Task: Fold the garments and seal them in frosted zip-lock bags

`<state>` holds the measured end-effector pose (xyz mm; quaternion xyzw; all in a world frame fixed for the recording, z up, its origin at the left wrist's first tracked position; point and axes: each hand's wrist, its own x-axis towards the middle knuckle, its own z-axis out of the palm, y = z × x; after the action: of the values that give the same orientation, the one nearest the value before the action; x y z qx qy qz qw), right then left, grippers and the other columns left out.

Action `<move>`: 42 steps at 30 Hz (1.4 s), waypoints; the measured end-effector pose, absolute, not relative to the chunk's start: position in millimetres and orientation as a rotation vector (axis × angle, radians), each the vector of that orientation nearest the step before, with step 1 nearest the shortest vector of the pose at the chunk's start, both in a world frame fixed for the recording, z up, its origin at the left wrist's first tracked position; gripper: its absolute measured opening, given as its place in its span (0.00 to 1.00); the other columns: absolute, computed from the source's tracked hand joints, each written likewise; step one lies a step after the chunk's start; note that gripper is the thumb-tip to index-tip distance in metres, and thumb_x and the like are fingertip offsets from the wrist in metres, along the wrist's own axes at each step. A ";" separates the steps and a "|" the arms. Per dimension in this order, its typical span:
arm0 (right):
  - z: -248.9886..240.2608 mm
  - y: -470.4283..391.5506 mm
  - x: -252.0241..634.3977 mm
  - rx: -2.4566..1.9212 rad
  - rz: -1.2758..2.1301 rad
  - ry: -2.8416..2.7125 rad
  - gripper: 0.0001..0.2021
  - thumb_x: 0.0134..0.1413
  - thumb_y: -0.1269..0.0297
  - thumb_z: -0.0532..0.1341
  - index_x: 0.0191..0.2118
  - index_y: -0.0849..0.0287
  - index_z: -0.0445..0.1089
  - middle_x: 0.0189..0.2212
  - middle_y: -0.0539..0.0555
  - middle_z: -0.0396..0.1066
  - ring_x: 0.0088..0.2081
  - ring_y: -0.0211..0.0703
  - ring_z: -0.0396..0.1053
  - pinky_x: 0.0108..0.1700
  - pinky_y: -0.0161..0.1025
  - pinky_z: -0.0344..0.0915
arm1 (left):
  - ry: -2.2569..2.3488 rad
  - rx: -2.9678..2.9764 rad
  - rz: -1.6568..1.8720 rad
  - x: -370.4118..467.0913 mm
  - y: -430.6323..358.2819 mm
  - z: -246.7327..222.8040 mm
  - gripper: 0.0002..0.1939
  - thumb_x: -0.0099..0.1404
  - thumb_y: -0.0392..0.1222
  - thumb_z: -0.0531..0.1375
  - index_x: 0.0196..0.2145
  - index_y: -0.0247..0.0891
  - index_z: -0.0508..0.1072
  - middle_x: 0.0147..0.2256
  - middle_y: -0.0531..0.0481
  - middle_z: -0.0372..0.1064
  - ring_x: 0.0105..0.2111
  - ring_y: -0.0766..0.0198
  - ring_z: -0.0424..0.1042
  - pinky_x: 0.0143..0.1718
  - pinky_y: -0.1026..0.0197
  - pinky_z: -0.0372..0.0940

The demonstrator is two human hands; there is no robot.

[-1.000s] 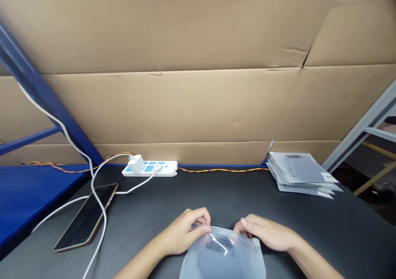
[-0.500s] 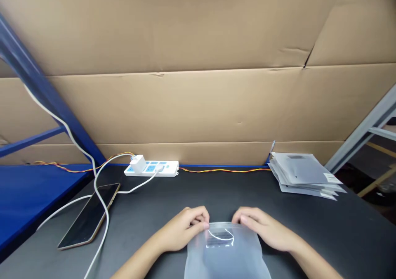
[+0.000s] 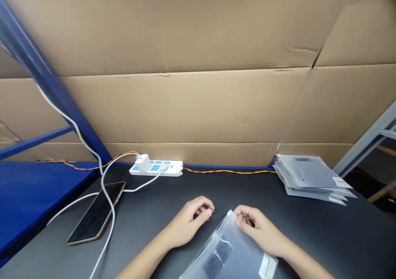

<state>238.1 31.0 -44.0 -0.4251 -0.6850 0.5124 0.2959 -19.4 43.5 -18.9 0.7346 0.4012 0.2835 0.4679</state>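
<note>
A frosted, translucent zip bag (image 3: 239, 246) lies tilted in front of me, its top corner pointing away and its lower part cut off by the frame. Dark print shows through it, and a white label (image 3: 267, 266) is near its right edge. My right hand (image 3: 258, 227) pinches the bag by its upper corner, thumb on top. To the left of the bag, apart from it, my left hand (image 3: 193, 219) hovers with curled fingers and the thumb close to the index finger; nothing shows between them.
A stack of similar frosted bags (image 3: 312, 173) lies at the back right. On the left are a phone (image 3: 95, 215), a white cable (image 3: 111, 213) and a power strip (image 3: 171, 168) with plugs in it. Cardboard (image 3: 198, 105) walls the back of the black table (image 3: 148, 217).
My left hand has let go of the bag's top edge. The bag has turned clockwise in my right hand, showing its label. The view has shifted slightly.
</note>
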 end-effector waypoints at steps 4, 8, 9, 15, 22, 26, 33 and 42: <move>-46.1 22.5 224.4 -1.067 1.395 -1.873 0.14 0.65 0.52 0.55 0.34 0.57 0.66 0.26 0.45 0.59 0.29 0.37 0.56 0.33 0.34 0.55 | 0.927 1.922 0.552 -4.8 39.2 -26.2 0.11 0.71 0.45 0.56 0.39 0.38 0.77 0.34 0.52 0.73 0.33 0.64 0.69 0.38 0.66 0.62; -44.3 15.1 216.3 -1.106 1.297 -1.965 0.17 0.65 0.50 0.56 0.31 0.57 0.66 0.24 0.45 0.58 0.29 0.37 0.55 0.32 0.33 0.53 | 0.939 1.974 0.564 5.6 35.0 -33.7 0.14 0.71 0.46 0.56 0.31 0.38 0.76 0.27 0.55 0.69 0.29 0.66 0.66 0.39 0.65 0.59; -43.2 13.9 215.2 -1.122 1.255 -1.983 0.17 0.65 0.50 0.56 0.29 0.57 0.66 0.23 0.45 0.58 0.29 0.37 0.55 0.32 0.33 0.53 | 0.946 1.989 0.564 6.9 34.4 -34.8 0.15 0.71 0.46 0.56 0.30 0.38 0.75 0.26 0.56 0.68 0.29 0.67 0.65 0.41 0.65 0.59; -37.3 16.6 220.4 -1.062 1.153 -1.957 0.18 0.64 0.53 0.57 0.26 0.58 0.65 0.21 0.44 0.56 0.26 0.36 0.54 0.30 0.33 0.51 | 0.941 2.097 0.615 7.9 34.1 -34.3 0.11 0.67 0.42 0.60 0.28 0.37 0.76 0.26 0.56 0.71 0.28 0.68 0.68 0.42 0.64 0.57; -44.5 39.8 254.4 -1.150 1.171 -1.687 0.20 0.64 0.49 0.56 0.26 0.57 0.61 0.22 0.44 0.55 0.25 0.36 0.54 0.28 0.33 0.53 | 0.868 2.153 0.450 -15.7 48.1 -25.1 0.10 0.66 0.40 0.60 0.28 0.38 0.78 0.26 0.55 0.73 0.28 0.67 0.70 0.43 0.64 0.60; -49.0 54.6 279.1 -1.258 1.115 -1.492 0.20 0.62 0.45 0.57 0.27 0.56 0.59 0.21 0.43 0.51 0.22 0.34 0.52 0.24 0.32 0.50 | 0.913 2.212 0.394 -38.2 59.4 -19.7 0.11 0.67 0.39 0.59 0.27 0.40 0.76 0.27 0.56 0.74 0.30 0.66 0.70 0.46 0.62 0.59; -61.6 59.2 273.8 -1.256 1.197 -1.428 0.22 0.58 0.41 0.58 0.29 0.55 0.59 0.20 0.41 0.53 0.19 0.31 0.52 0.21 0.31 0.50 | 1.244 2.332 0.490 -43.3 57.1 -20.3 0.09 0.69 0.38 0.54 0.36 0.42 0.74 0.34 0.52 0.72 0.34 0.61 0.70 0.43 0.59 0.61; -58.7 29.1 229.4 -0.898 1.792 -1.333 0.33 0.55 0.49 0.66 0.62 0.45 0.51 0.48 0.53 0.67 0.44 0.46 0.74 0.42 0.47 0.74 | 0.972 2.595 0.426 -1.0 9.0 -0.3 0.25 0.64 0.46 0.64 0.57 0.52 0.65 0.61 0.50 0.61 0.57 0.48 0.61 0.59 0.47 0.56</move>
<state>229.4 29.1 -58.7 -0.3482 -0.5169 0.6949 0.3588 -1.0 9.0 -0.3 0.9124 0.3417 0.1497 0.1685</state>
